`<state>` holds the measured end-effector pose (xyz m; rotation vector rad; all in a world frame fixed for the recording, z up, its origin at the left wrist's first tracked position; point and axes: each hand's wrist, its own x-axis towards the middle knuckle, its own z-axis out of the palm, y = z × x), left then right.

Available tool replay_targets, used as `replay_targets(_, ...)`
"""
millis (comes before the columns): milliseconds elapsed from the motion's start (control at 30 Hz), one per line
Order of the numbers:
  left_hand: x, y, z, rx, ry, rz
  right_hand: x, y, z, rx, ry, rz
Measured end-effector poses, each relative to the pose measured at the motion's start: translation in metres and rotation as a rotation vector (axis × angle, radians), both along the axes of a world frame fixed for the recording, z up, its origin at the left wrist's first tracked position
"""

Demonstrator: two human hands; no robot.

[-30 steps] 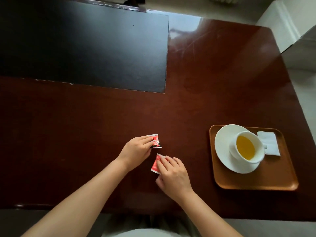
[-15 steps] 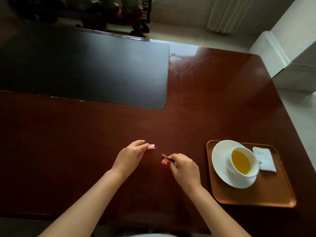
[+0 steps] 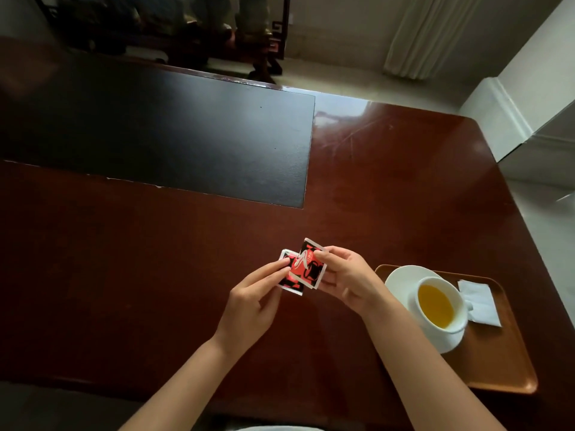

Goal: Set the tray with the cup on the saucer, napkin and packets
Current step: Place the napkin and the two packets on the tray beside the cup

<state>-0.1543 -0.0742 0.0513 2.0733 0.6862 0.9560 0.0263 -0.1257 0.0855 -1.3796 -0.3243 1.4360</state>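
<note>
Two red-and-black packets are held together above the table, overlapping. My left hand [image 3: 253, 303] pinches the rear packet [image 3: 287, 276] by its left edge. The front packet [image 3: 309, 265] is pinched at its right edge by my right hand [image 3: 345, 279]. To the right lies an orange-brown tray [image 3: 497, 362]. On it a white saucer [image 3: 401, 281] carries a white cup [image 3: 438, 303] of yellow liquid. A folded white napkin [image 3: 480, 301] lies on the tray beyond the cup. My right forearm covers part of the saucer's left side.
The dark red wooden table [image 3: 389, 188] has a black inset mat [image 3: 161, 135] at the far left. The table's right edge runs close past the tray. A white wall base [image 3: 510, 98] and curtain [image 3: 426, 32] stand beyond the table.
Both hands lifted the packets off the table and brought them together, so they now overlap face-up. The view tilted up, showing more of the room.
</note>
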Motion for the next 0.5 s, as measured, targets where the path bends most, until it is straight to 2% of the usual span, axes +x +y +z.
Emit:
replay_targets(100,0.005,-0.009,0.009,-0.14,-0.055,-0.024,-0.006,-0.003,0.002,0.008,-0.074,-0.048)
replay_targets(200,0.008,-0.015,0.017,-0.395,-0.112,0.061,-0.009,-0.006,0.006,0.029,-0.234,-0.097)
replay_targets(300,0.016,-0.012,0.026,-0.624,-0.032,0.159,-0.011,-0.008,0.01,0.076,-0.363,-0.118)
replay_targets(400,0.024,-0.008,0.031,-0.616,0.01,0.195,-0.015,-0.008,0.012,0.094,-0.466,-0.134)
replay_targets(500,0.029,-0.008,0.032,-0.681,-0.038,0.169,-0.016,-0.012,0.014,0.096,-0.544,-0.137)
